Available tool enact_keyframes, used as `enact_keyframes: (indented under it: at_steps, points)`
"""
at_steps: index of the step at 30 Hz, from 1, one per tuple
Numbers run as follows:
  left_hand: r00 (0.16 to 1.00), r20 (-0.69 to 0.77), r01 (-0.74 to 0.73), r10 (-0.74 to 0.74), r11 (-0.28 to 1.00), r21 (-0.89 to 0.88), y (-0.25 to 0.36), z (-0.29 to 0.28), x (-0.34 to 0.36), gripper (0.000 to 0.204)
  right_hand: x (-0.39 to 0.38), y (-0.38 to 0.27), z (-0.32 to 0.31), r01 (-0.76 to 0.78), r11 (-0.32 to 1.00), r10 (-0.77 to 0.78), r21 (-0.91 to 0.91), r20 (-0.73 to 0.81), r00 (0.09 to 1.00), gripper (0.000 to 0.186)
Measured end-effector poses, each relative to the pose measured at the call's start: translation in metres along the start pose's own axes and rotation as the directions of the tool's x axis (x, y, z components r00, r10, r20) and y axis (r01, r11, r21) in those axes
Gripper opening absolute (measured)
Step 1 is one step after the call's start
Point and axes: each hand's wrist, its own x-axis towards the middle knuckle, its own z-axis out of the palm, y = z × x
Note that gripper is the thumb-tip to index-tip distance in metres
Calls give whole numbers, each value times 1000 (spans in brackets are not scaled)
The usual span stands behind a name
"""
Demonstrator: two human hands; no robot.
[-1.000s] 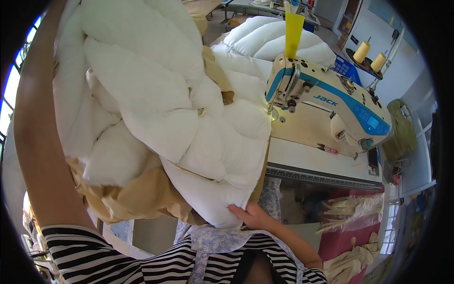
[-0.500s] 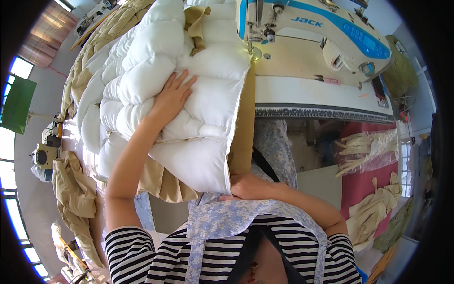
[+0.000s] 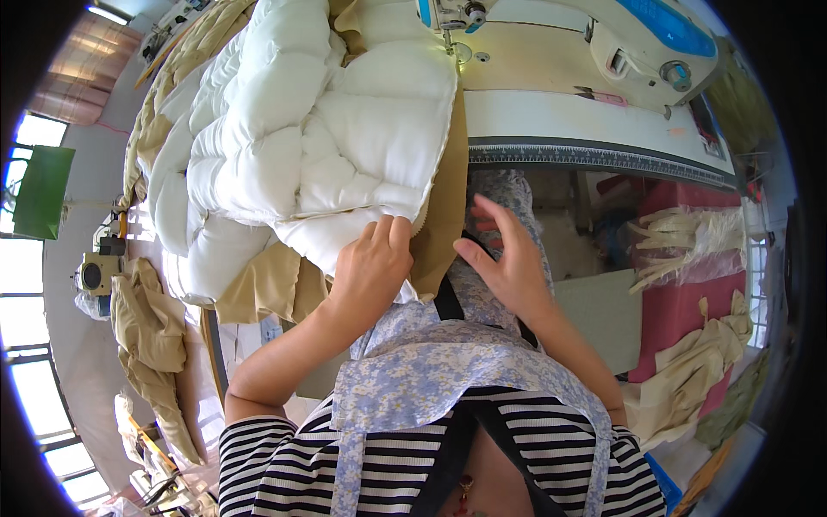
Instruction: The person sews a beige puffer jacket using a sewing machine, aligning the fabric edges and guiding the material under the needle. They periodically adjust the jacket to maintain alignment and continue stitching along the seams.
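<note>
A puffy white quilted padding panel lies over the left of the sewing table, with tan fabric along its right edge. At its far end that edge reaches the presser foot of the sewing machine; whether it lies under the foot is hard to see. My left hand is closed on the panel's near right corner, its fingers bent over the edge. Just right of the tan fabric, my right hand hovers above my floral apron, fingers apart and holding nothing.
Pink-handled thread snips lie on the machine bed. A ruler strip runs along the table's front edge. To the right, a plastic-wrapped bundle of pale strips and tan pieces rest on red cloth. A tan garment hangs at left.
My left hand has come off the middle of the padding and nearer to me, closing on its corner. My right hand has let go of the corner, moved right and opened.
</note>
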Motion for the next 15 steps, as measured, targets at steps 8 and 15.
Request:
enact_keyframes:
  at_steps: [8, 15]
  points:
    - [965, -41, -242, 258, 942, 231, 21, -26, 6, 38, 6, 26, 45, -400, 786, 160, 471, 471, 867, 23]
    - [941, -28, -333, 336, 940, 76, 21, -7, 8, 33, -1, 26, 33, -420, 736, 108, 530, 521, 847, 21]
